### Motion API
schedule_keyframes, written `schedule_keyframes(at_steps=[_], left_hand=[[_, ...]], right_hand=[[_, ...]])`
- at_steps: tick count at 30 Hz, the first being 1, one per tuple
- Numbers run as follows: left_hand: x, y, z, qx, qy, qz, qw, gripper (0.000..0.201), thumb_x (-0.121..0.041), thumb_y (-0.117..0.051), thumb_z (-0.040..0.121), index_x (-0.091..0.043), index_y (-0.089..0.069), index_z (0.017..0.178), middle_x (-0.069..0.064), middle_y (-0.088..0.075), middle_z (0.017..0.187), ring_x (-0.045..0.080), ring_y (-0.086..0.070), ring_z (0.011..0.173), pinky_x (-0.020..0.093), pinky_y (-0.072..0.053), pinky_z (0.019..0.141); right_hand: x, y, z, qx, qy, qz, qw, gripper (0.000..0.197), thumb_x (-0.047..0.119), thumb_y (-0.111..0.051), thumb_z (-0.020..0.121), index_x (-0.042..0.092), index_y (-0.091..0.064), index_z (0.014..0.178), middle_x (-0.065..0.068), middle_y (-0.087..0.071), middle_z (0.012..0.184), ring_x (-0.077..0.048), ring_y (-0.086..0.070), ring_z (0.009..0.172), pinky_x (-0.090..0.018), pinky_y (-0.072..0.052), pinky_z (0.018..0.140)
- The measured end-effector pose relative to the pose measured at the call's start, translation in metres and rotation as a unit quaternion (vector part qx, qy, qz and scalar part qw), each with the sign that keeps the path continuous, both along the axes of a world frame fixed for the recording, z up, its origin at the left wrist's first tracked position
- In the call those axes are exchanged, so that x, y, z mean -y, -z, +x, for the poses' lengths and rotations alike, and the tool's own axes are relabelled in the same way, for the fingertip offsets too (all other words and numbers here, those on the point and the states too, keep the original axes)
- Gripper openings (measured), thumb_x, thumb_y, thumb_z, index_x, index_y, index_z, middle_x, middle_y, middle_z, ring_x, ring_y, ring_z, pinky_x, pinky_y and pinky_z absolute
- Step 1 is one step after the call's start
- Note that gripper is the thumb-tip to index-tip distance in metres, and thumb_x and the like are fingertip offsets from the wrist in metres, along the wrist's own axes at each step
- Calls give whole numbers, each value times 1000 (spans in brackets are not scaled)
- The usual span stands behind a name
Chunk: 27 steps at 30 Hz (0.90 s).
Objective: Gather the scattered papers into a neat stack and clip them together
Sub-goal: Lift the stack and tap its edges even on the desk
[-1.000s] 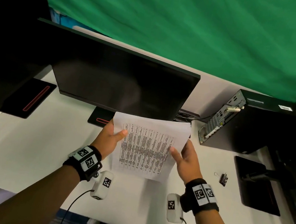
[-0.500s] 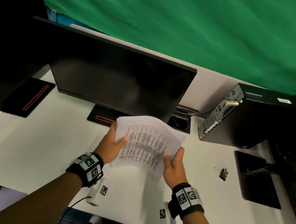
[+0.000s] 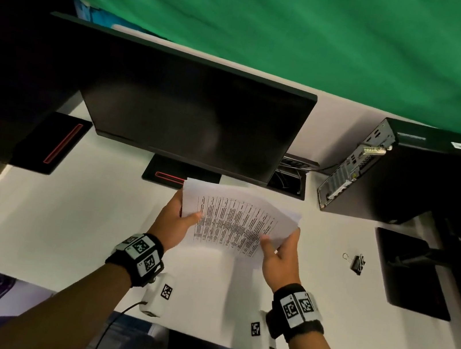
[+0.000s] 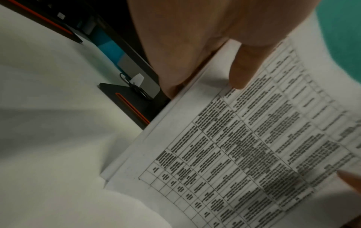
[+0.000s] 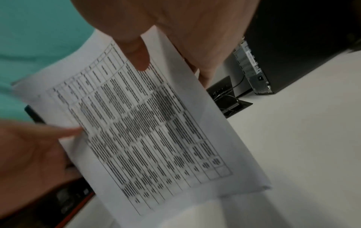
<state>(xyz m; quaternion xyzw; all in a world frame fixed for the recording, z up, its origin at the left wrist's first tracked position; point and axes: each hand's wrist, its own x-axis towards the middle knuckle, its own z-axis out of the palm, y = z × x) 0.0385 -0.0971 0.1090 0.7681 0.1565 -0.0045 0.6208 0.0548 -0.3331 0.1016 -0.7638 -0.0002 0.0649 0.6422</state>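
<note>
A stack of white papers (image 3: 233,223) printed with a table is held up above the white desk (image 3: 64,223), slightly bowed. My left hand (image 3: 176,223) grips its left edge, thumb on the printed face (image 4: 242,74), fingers behind. My right hand (image 3: 280,254) grips the right edge the same way, thumb on top (image 5: 140,58). The sheets (image 4: 244,146) (image 5: 148,131) fill both wrist views, and the edges look nearly aligned. A black binder clip (image 3: 357,264) lies on the desk to the right of my right hand, apart from it.
A dark monitor (image 3: 190,116) stands just behind the papers, its base (image 3: 174,176) below it. A black computer case (image 3: 404,177) lies at the right, a black monitor stand base (image 3: 410,272) beyond the clip. A cable port (image 3: 288,180) is open in the desk.
The stack tilted and bowed as both hands drew closer together and a little toward the monitor. Both hands kept their hold. The clip has not moved on the desk.
</note>
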Motion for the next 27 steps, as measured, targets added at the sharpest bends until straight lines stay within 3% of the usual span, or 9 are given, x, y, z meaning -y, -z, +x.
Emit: schedule_keyframes(at_steps=[3,5,10,13,17,20,23,25,27], left_hand=[[-2,3,4,-17,13,13,1000,42,-5,-59,92,-15,-48,132,-1,-61,120,11,-57,108,8,-45,76],[-3,4,6,-29,11,11,999,42,-5,-59,92,-14,-49,132,0,-62,121,12,-57,107,8,-45,75],[-5,5,12,-25,11,6,1000,46,-2,-61,90,-16,-47,131,-1,-63,119,14,-59,109,21,-51,85],[-6,6,12,-31,15,6,999,47,-2,-61,90,-16,-46,132,0,-63,121,16,-59,111,28,-52,90],[-4,1,9,-32,23,26,999,49,-5,-61,90,-17,-42,133,0,-60,124,18,-58,114,43,-49,100],[-1,-14,5,66,-27,77,994,69,1,-69,81,-15,-32,137,4,-43,141,21,-46,129,37,-44,106],[21,-54,-3,268,-63,286,918,75,-11,-69,75,-8,-31,139,11,-15,157,20,-21,144,33,-24,116],[55,-79,-10,320,2,390,863,79,-21,-62,75,-9,-25,144,13,-9,158,29,-9,148,43,-14,119],[85,-84,-11,321,89,467,819,86,-25,-56,76,-12,-13,150,11,-4,160,30,-1,149,46,-5,120]], right_hand=[[2,0,3,2,21,16,1000,48,0,-56,96,25,-34,131,11,-57,118,5,-54,109,-10,-50,89],[0,1,4,-7,10,27,1000,51,-4,-53,96,31,-34,129,10,-57,121,7,-55,109,-9,-49,88],[3,7,5,-31,-7,22,999,54,-3,-53,96,41,-36,122,12,-59,122,1,-57,113,-26,-48,98],[4,11,5,-36,3,21,999,53,-2,-55,96,42,-39,120,12,-60,120,5,-58,108,-20,-48,91],[5,16,9,-35,9,3,999,43,7,-54,99,16,-42,138,6,-62,120,11,-59,104,-10,-50,87],[7,16,12,-33,16,-15,999,40,7,-55,99,9,-44,137,10,-65,115,8,-62,106,-13,-51,91],[6,14,15,-28,18,-32,999,39,8,-56,98,9,-45,136,11,-65,114,10,-62,101,-23,-51,98],[5,13,16,-18,21,-39,999,36,9,-57,98,12,-48,132,7,-66,117,-1,-63,109,-35,-50,102],[6,14,18,1,18,-39,999,35,7,-57,97,15,-51,130,0,-67,122,-12,-63,116,-40,-49,103]])
